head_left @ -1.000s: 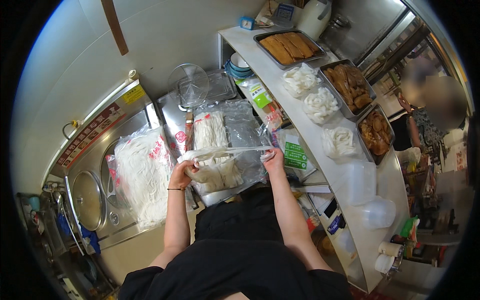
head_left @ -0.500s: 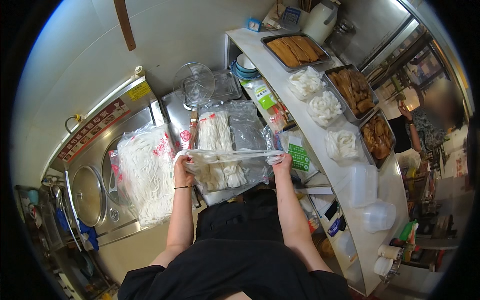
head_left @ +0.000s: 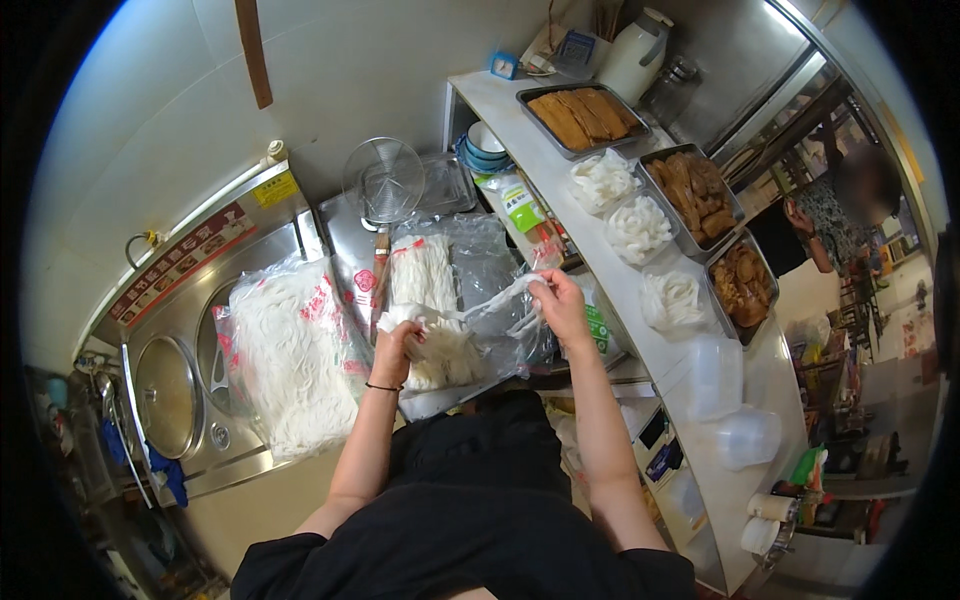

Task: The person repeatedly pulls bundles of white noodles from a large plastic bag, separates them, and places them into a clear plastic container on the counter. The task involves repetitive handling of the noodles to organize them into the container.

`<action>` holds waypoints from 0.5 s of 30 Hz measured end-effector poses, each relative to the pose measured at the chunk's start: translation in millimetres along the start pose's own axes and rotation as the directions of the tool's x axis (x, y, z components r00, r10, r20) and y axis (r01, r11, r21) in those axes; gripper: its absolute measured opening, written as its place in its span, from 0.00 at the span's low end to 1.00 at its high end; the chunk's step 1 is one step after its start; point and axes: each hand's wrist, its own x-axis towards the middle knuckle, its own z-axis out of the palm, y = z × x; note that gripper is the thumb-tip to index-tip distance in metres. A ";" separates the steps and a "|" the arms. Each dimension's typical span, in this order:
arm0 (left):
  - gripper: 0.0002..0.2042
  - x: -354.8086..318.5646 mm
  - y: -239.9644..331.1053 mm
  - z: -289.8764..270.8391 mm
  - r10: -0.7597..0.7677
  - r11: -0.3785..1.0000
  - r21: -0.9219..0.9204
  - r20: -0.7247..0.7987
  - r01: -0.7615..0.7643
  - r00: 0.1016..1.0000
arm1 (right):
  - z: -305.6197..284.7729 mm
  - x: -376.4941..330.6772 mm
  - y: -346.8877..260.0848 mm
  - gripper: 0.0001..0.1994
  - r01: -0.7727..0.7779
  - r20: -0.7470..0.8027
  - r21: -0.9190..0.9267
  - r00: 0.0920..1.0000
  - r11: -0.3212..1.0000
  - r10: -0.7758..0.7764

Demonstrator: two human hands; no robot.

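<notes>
A strand of white noodles (head_left: 498, 298) stretches between my two hands above the steel worktop. My left hand (head_left: 398, 345) is closed on a thicker bunch of them, over the front of the noodle pile. Higher and to the right, my right hand (head_left: 562, 302) pinches the other end, with a few strands hanging below it. Beneath, a pile of white noodles (head_left: 422, 272) lies on an opened clear plastic bag (head_left: 482, 262). Left of it rests a large full bag of white noodles (head_left: 293, 365) with red print.
On the right counter (head_left: 660, 380) are three white noodle bundles (head_left: 640, 230), trays of brown food (head_left: 690, 195) and clear plastic tubs (head_left: 750, 437). A wire strainer (head_left: 385, 180) and stacked bowls (head_left: 484, 145) stand behind; a round lid (head_left: 167, 395) is left. Another person (head_left: 820, 225) stands far right.
My hands have drawn closer together. The left has moved right and gathered more noodles into a bunch; the right has risen slightly. The stretched noodles now hang looser and slope upward to the right.
</notes>
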 end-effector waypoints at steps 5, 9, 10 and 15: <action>0.06 9.7 -32.2 4.6 -0.183 0.965 0.199 0.032 0.173 0.983 | -9.9 -7.8 -81.7 0.05 0.241 0.082 0.073 0.966 0.968 -0.247; 0.06 16.0 -49.9 5.8 -0.283 0.937 0.194 -0.064 0.290 0.957 | -27.6 -16.9 -138.4 0.06 0.345 0.015 0.082 0.938 0.935 -0.347; 0.06 18.7 -54.6 2.7 -0.308 0.927 0.201 -0.076 0.317 0.948 | -32.3 -20.6 -153.8 0.06 0.361 0.025 0.086 0.931 0.928 -0.365; 0.07 24.2 -69.4 -5.6 -0.330 0.918 0.202 -0.086 0.341 0.940 | -66.0 -26.1 -198.7 0.06 0.474 -0.055 0.021 0.880 0.880 -0.472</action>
